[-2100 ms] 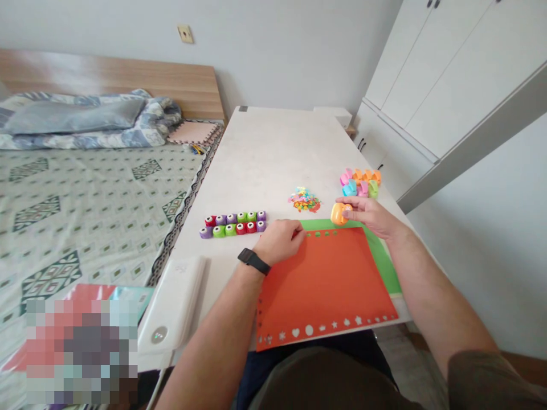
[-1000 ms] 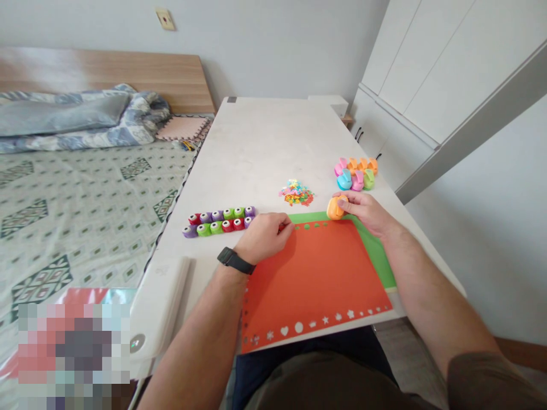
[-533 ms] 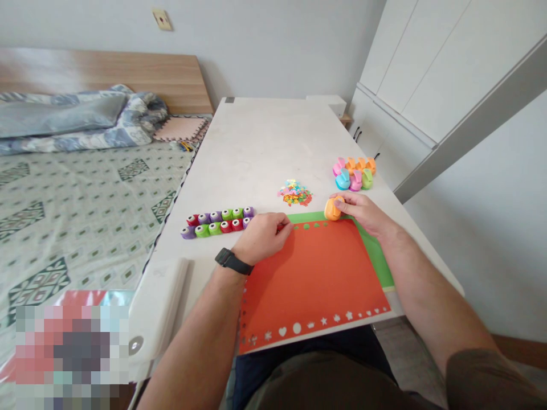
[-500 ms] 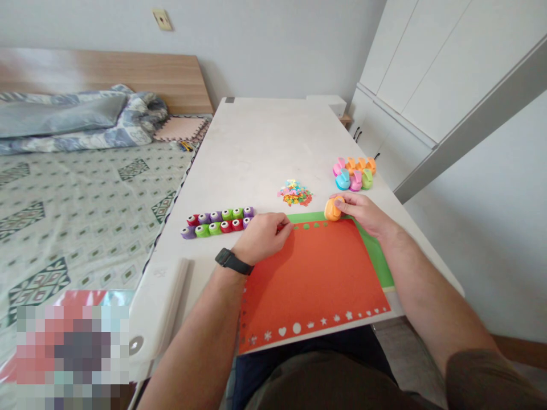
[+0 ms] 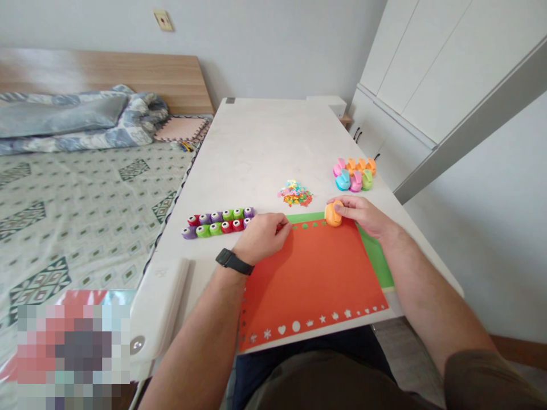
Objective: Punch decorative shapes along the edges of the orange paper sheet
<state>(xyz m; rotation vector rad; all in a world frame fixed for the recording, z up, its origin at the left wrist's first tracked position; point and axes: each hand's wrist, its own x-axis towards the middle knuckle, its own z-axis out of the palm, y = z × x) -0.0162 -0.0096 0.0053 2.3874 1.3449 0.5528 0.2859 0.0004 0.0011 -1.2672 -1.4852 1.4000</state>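
A sheet of orange-red paper (image 5: 316,273) lies over a green sheet (image 5: 378,259), with small shapes cut along its near, left and far edges. My right hand (image 5: 361,210) is closed on an orange craft punch (image 5: 333,214), which overlaps the far edge of the red sheet near its right corner. At that same edge, farther left, my left hand (image 5: 267,232) has its fingers pinched on the red paper. Green shows through the cut holes between the two hands.
Beyond the sheets is a pile of colourful paper cut-outs (image 5: 296,194). Several lever punches (image 5: 354,173) stand at the right. Small purple, green and red punches (image 5: 216,229) form two rows at the left. A long white device (image 5: 158,307) lies along the table's left edge.
The orange punch in my right hand has moved slightly nearer me, further over the red sheet's edge. The red sheet has shifted a little; my left hand is nearly still.
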